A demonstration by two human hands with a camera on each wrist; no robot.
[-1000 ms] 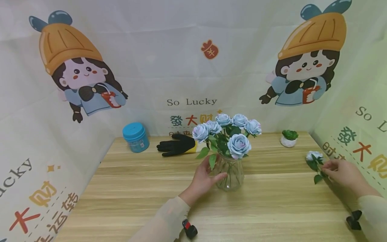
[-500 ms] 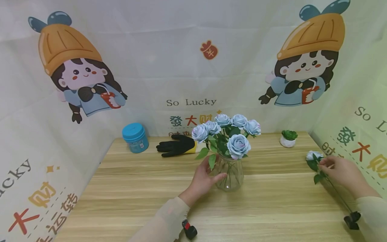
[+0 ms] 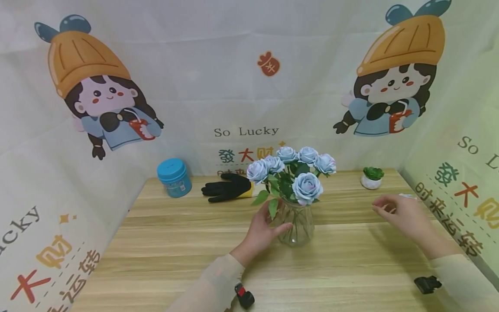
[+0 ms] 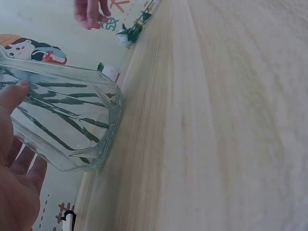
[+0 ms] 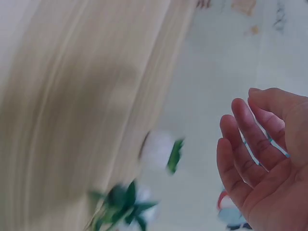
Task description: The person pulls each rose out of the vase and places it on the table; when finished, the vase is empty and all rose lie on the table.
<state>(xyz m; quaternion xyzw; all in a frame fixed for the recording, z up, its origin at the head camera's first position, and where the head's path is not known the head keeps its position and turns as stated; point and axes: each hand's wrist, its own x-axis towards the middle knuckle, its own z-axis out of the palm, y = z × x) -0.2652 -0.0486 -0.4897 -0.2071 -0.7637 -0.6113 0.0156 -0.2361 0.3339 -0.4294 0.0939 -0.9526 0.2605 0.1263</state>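
Observation:
A ribbed clear glass vase point(image 3: 299, 223) stands upright on the table, with several pale blue roses point(image 3: 307, 188) in it. My left hand point(image 3: 259, 234) holds the vase from its left side, thumb in front and fingers round behind. Dark green stems show through the glass in the left wrist view. Over the table's right side hovers my right hand point(image 3: 409, 221), its fingers loosely bent with nothing between them. Behind it a single rose lies on the table, mostly hidden in the head view; its leaves point(image 5: 124, 207) appear in the right wrist view.
Along the back lie a blue lidded tub point(image 3: 174, 178) and a black work glove point(image 3: 228, 188) with a yellow cuff. A small succulent in a white pot point(image 3: 371, 182) stands at the back right. Printed cloth point(image 3: 187, 86) walls in the table's back and sides.
My right hand has let go of the single rose and moved left, leaving the flower on the table. The left hand stays on the vase.

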